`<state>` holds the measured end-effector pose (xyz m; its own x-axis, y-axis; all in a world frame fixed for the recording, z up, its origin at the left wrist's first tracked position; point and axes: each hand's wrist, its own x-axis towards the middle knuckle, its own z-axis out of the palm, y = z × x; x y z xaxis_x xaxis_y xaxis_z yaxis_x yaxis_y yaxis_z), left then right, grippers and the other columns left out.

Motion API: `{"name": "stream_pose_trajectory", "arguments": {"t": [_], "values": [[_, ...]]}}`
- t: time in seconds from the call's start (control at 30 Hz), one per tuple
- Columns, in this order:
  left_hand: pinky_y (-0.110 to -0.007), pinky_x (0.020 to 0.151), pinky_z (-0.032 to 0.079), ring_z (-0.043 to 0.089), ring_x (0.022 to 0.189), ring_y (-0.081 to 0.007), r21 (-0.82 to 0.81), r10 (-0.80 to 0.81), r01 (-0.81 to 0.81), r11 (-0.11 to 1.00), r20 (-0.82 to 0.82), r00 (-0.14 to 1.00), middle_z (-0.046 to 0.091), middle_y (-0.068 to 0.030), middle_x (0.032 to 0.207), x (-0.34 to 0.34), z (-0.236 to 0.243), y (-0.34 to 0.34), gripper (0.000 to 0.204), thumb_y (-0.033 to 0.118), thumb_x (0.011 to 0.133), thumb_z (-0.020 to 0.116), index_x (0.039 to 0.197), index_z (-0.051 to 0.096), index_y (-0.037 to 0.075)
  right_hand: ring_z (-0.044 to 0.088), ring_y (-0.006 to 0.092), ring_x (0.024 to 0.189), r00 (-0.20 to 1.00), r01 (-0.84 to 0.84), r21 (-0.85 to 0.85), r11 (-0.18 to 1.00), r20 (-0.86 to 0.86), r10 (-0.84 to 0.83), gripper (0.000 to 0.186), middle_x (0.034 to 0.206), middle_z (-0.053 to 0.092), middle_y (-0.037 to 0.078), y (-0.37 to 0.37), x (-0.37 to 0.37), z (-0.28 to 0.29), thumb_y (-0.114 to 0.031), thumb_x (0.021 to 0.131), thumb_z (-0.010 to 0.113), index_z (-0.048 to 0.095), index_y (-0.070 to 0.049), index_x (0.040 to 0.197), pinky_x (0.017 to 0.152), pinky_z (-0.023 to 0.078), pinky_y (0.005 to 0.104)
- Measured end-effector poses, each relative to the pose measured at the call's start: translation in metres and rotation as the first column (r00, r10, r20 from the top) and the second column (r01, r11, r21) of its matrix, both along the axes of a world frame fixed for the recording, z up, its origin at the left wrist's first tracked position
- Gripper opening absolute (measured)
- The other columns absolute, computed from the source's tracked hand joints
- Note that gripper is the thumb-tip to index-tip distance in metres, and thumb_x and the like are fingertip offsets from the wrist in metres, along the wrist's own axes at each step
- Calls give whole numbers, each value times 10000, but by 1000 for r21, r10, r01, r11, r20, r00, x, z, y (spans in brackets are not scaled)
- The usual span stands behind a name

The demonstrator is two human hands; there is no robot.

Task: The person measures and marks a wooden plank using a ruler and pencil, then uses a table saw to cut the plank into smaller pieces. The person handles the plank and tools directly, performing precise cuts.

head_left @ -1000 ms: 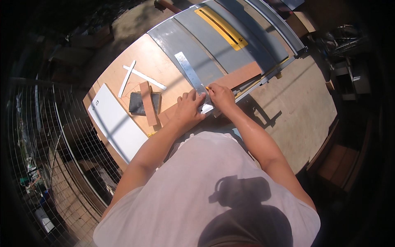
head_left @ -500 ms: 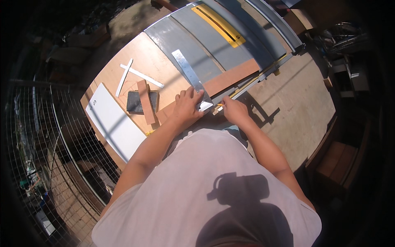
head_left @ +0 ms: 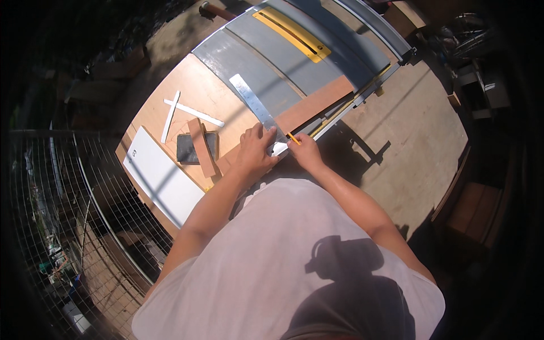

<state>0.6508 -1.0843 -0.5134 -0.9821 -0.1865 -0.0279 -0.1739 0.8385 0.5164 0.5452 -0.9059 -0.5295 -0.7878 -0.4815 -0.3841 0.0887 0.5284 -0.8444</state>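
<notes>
My left hand [head_left: 256,148] presses down on a metal square [head_left: 247,95], its fingers closed around the near end of it. The square's long blade lies across a reddish-brown wooden strip [head_left: 314,104] and reaches onto the grey table saw top. Just right of the square, my right hand [head_left: 306,154] pinches a yellow pencil [head_left: 293,138]. The pencil points up and left, its tip by the strip's near edge beside the blade. The lower end of the square is partly hidden by my left hand.
Left on the plywood surface [head_left: 187,73] are two crossed white strips [head_left: 192,111], a dark square block [head_left: 186,148] with a short wooden piece [head_left: 201,146] across it, and a white panel [head_left: 164,175]. A yellow slotted insert [head_left: 292,34] is in the saw top. Wire fencing [head_left: 102,209] stands left.
My right hand has moved left and slightly up, bringing the pencil from beside the table edge to the wooden strip near the square. My left hand stays on the square.
</notes>
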Motion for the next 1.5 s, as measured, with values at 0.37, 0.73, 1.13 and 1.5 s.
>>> {"name": "stream_pose_trajectory", "arguments": {"t": [0.37,0.73,1.13,1.5], "values": [[-543,1050,381,466,1254,-425,-48,13,-12,999,14,1000,462,-233,1414,-3,11,6,919,413,623,821,1468,535,193,627,273,720,995,-54,-66,996,-85,48,276,757,654,165,3,2,-15,-251,968,635,689,20,967,682,495,400],[-537,1078,364,449,1280,-420,-34,20,-19,999,21,1000,454,-231,1422,-2,7,5,937,389,628,828,1482,504,182,609,242,707,997,-63,-84,994,-60,59,262,759,656,149,5,2,-21,-238,979,635,691,18,976,675,489,382],[-536,1063,376,460,1259,-423,-24,9,-9,1000,23,1000,461,-232,1409,-2,5,4,920,392,621,830,1467,531,189,691,385,808,999,8,-69,998,-35,-11,281,824,695,221,5,2,-16,-264,959,637,697,11,962,733,522,439],[-523,1022,389,477,1221,-423,-37,6,-6,999,-20,1000,481,-238,1370,-1,6,5,864,374,644,804,1446,554,170,698,426,868,892,-145,69,987,-424,160,242,896,725,197,-7,-34,20,-236,965,562,670,-116,1146,775,539,505]]}}
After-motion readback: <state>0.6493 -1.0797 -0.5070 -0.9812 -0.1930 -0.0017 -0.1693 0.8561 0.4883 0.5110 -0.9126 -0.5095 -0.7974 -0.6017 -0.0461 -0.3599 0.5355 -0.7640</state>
